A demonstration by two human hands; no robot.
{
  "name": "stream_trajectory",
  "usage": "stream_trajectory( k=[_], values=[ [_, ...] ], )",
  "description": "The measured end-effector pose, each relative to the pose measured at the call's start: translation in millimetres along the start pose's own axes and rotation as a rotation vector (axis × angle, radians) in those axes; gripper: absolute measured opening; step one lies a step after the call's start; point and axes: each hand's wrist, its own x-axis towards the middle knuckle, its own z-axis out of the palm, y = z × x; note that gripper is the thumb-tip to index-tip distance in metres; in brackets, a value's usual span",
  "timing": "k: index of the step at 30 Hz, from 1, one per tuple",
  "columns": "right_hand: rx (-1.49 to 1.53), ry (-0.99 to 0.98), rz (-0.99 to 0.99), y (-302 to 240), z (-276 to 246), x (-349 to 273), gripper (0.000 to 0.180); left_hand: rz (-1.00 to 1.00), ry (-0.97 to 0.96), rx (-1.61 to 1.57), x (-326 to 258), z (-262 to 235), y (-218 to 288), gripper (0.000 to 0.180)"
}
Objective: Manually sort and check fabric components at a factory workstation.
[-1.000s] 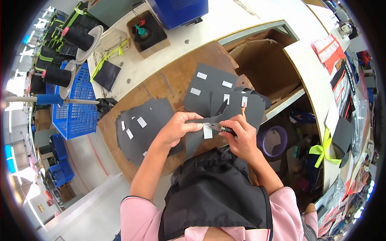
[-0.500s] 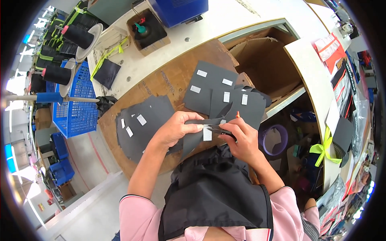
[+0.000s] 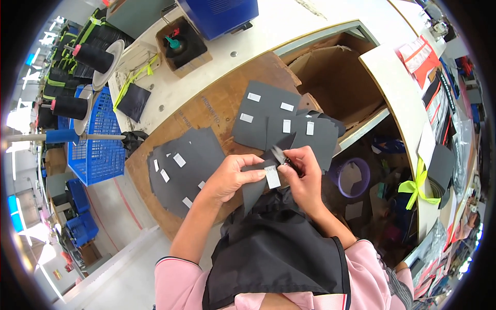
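The fingers of the left hand (image 3: 232, 178) are closed on a dark grey piece (image 3: 252, 195), which hangs down below them and also rises up beyond their tips. A white label (image 3: 272, 176) is just beside the tip of the left thumb, between the two hands. The fingers of the right hand (image 3: 304, 178) are gripping a small cutting tool (image 3: 279, 154); its metal blades point away to the upper left, and I cannot tell if they are open. Beyond the fingers, on the brown worktop (image 3: 268, 67), lie overlapping grey sheets (image 3: 266, 98) with white labels. To the left of the left fingers spreads a grey pile (image 3: 199, 147), also labelled.
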Motion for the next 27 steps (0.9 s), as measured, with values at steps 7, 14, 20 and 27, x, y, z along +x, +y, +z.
stream_trajectory(
  k=[7, 14, 20, 27],
  values=[
    [-0.265, -0.126, -0.218, -11, -19, 5, 0.024, -0.018, 0.048, -0.006, -6, -1, 19, 0.024],
    [-0.461, -0.221, -0.437, -10, -27, 16, 0.026, 0.011, 0.021, 0.129, -8, -2, 20, 0.022],
    [-0.368, -0.169, -0.383, -10, -27, 9, 0.025, -0.024, 0.001, 0.188, -10, -2, 22, 0.024],
    [-0.414, -0.209, -0.372, -11, -22, 9, 0.028, -0.01, 0.005, 0.207, -9, 0, 22, 0.024]
  ],
)
